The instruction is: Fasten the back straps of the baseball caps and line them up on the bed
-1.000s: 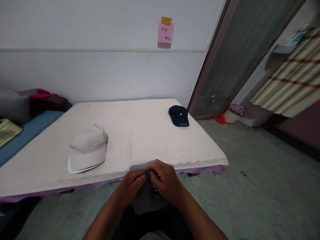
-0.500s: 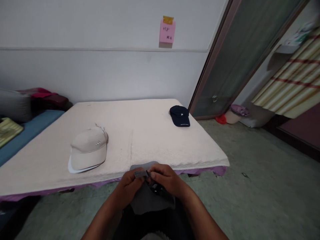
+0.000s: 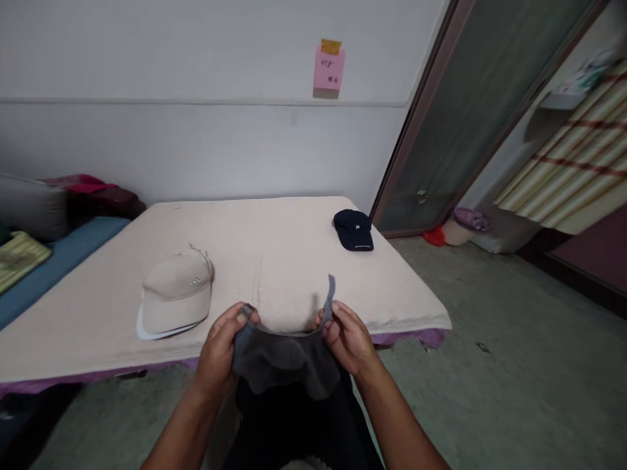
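Observation:
A grey cap is stretched between my two hands over my lap, at the near edge of the bed. My left hand is closed on its left end, where a small buckle shows by the fingertips. With thumb and fingers, my right hand pinches the other end, and a loose grey strap stands up out of that grip. On the bed to the left lies a beige cap with a pale brim showing beneath it. Farther back on the right sits a navy cap.
The bed's pale cover reaches back to the white wall. A pink note is taped there. At the left are a grey cushion and a folded yellow cloth. A bin stands by the sliding door on the right.
My hands have moved apart, from close together at the cap's strap to its two ends. The strap has come apart, and its loose end now sticks up from my right hand.

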### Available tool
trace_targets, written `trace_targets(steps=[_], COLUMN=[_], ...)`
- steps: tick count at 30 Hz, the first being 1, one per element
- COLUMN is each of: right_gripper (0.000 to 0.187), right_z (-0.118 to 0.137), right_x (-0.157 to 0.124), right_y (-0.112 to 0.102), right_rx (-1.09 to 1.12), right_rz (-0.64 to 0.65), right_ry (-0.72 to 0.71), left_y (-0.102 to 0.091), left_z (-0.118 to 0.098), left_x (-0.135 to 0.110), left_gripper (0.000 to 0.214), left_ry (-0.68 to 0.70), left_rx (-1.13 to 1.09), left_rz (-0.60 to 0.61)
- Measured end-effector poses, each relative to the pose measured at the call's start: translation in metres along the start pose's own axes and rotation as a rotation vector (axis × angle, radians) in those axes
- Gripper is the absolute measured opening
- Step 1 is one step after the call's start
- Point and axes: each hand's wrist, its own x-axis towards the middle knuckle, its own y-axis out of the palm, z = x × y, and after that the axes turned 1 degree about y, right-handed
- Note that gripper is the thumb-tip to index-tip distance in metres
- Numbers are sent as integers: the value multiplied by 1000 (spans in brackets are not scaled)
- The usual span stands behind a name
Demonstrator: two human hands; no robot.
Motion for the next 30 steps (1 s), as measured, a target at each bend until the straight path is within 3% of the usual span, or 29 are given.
trace_targets(steps=[5,9,11,15,19,22,26,28,30], right_gripper=[45,37,31,32,21,20,18,16,15], right_z=[-9,-15,-13,4,19,22,17,12,6], right_x=[-22,-35,-37,-35,-29,-26,-21,-17,-12], right_y=[-5,-6,-2,16,35,42,40,35,29], right_rx=[-165,-283,-209,41,78,83,175,228,259], right_rz=[265,484,453,254,110,72,50,25,2], right_ry=[165,353,338,126,-12,-17,11,13,17], left_y=[7,11,8,-5,-19,-31,-50,-57,-59], left_z=[-22,-35,-37,-29,-9,14,57,79,97], left_x=[13,19,24,35,33,14,-32,-57,-78], left_gripper=[7,6,6,11,15,26,40,45,40], left_ry=[-24,-84,-117,-191,-288,-365,-430,-423,-398], left_rx=[-315,-416,-428,-383,-331,-361,-469,-477,-420], left_rz=[-76,-90,-135,-243,-120,44,172,208,162])
